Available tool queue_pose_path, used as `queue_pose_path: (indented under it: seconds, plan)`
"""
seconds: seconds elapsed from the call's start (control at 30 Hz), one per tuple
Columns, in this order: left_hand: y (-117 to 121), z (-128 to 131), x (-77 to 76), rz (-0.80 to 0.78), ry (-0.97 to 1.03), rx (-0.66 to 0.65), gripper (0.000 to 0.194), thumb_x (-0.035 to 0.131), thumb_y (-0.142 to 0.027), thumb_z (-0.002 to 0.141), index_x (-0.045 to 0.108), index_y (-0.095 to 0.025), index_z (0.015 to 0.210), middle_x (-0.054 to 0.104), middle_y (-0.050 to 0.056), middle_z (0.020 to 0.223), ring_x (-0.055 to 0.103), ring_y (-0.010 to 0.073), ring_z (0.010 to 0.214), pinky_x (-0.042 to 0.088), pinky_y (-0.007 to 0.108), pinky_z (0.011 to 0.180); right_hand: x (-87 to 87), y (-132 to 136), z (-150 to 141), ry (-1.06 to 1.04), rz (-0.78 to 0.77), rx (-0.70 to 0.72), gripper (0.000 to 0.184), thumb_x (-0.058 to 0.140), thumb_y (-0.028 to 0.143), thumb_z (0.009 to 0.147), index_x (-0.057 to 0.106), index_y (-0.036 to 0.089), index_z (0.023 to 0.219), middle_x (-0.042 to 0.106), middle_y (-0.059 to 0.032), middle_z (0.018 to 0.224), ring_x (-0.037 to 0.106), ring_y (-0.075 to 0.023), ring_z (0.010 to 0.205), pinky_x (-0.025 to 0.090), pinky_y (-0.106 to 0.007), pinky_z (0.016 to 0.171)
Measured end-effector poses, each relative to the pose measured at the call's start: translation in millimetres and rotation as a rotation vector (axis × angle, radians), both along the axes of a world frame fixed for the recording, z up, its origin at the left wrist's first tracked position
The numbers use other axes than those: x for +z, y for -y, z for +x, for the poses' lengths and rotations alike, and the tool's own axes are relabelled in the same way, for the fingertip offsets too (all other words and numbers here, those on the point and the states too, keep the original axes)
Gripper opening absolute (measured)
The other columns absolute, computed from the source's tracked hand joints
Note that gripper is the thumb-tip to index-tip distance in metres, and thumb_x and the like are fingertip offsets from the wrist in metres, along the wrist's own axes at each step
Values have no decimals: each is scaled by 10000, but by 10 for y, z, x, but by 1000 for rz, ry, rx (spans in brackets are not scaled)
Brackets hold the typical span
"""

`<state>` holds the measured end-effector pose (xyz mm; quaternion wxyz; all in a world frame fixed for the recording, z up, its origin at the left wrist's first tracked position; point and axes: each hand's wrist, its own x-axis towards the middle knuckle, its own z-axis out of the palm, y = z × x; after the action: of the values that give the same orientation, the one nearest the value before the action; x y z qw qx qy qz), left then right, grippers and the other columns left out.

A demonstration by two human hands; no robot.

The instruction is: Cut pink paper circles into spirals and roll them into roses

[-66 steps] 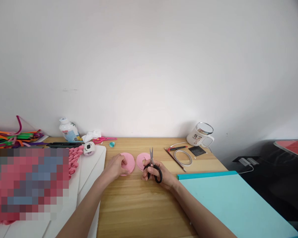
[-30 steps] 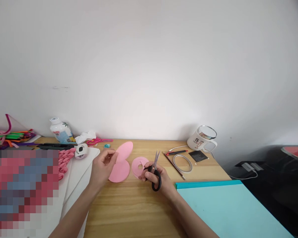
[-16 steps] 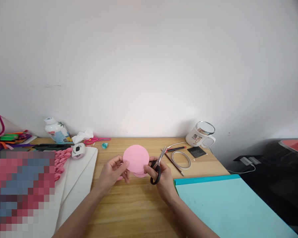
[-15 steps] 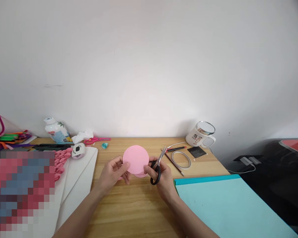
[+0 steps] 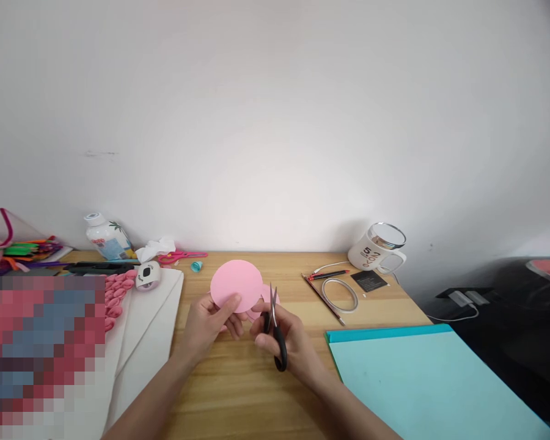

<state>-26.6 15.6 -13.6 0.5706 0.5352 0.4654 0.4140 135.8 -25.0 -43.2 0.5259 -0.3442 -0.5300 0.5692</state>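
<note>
A round pink paper disc [image 5: 235,283] is pinched in my left hand [image 5: 207,327], its thumb lying on the front of the paper. More pink paper [image 5: 269,294] shows behind the disc at its right, partly hidden by my fingers. Black-handled scissors [image 5: 279,349] are in my right hand [image 5: 289,337], the blades pointing up and slightly apart. The fingertips of that hand come close to the disc's lower right edge; whether they touch the paper I cannot tell.
A blue folder or sheet [image 5: 412,373] lies at the right, a white mug [image 5: 371,249] behind it. A pencil [image 5: 326,300], a coiled white cable [image 5: 340,296] and a black card [image 5: 369,280] lie between. Pink scissors [image 5: 186,255], a white bottle [image 5: 106,237] and white sheets [image 5: 153,330] are at the left.
My right hand has let go of the disc's edge and moved left and down, the scissors turning more upright. My left hand has shifted the disc slightly left and up.
</note>
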Motion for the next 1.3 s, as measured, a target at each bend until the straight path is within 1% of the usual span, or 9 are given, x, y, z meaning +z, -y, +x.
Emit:
queue_pose_path:
  seconds: [0.1,0.2,0.27,0.5,0.7,0.83,0.97,1.13,1.3]
  plan:
    - [36,24,22,46,28,-9,304,667,-369,711,619,-118,548,632,37,430,582,141,374,447,204,387,-18,54,-92,-39,33,87,383,725,446,697,512,199,899,511,21,698,445,-119,599,369,-239,552]
    - [77,56,31,58,37,-32,325,659,-389,711,625,-126,523,621,32,409,580,148,367,469,218,393,-9,76,-152,-98,55,98,374,733,453,684,499,195,822,455,29,686,408,-115,602,350,-233,545]
    - [97,67,32,58,15,-43,335,654,-403,709,634,-132,513,617,29,404,577,148,366,474,221,394,-5,73,-159,-113,59,92,381,734,468,676,503,186,788,446,25,685,393,-117,609,340,-238,548]
    - [105,75,49,48,-11,-105,322,664,-384,702,632,-150,482,619,17,411,562,138,351,458,209,367,-78,45,-131,-87,23,65,387,736,466,679,512,175,799,485,8,696,424,-127,605,348,-259,563]
    - [111,85,41,45,-25,-89,307,670,-374,697,629,-154,487,635,18,435,576,140,362,471,210,381,-144,50,-140,-70,7,26,391,735,481,672,511,185,799,472,22,663,417,-125,580,386,-273,581]
    - [112,81,27,17,-17,-83,310,674,-371,690,610,-154,479,601,4,407,553,130,335,450,206,357,-148,56,-134,-33,8,8,394,722,510,673,527,194,803,491,21,648,445,-133,573,407,-271,565]
    - [109,77,15,3,-11,-95,333,669,-374,697,588,-156,459,573,-4,383,526,120,309,424,203,337,-144,56,-132,-27,-5,0,381,732,500,668,536,198,792,516,18,644,457,-130,546,420,-271,546]
    - [105,73,16,-22,-1,-106,350,658,-394,708,580,-148,471,567,-3,390,520,113,307,406,195,329,-116,57,-144,-32,2,5,364,713,506,688,542,200,784,567,-4,674,507,-148,568,430,-277,545]
    - [99,68,13,-17,-14,-125,361,644,-405,715,567,-144,478,563,3,394,511,111,307,397,196,327,-96,63,-154,-37,2,22,362,695,516,704,541,201,792,577,-5,647,544,-161,581,432,-272,538]
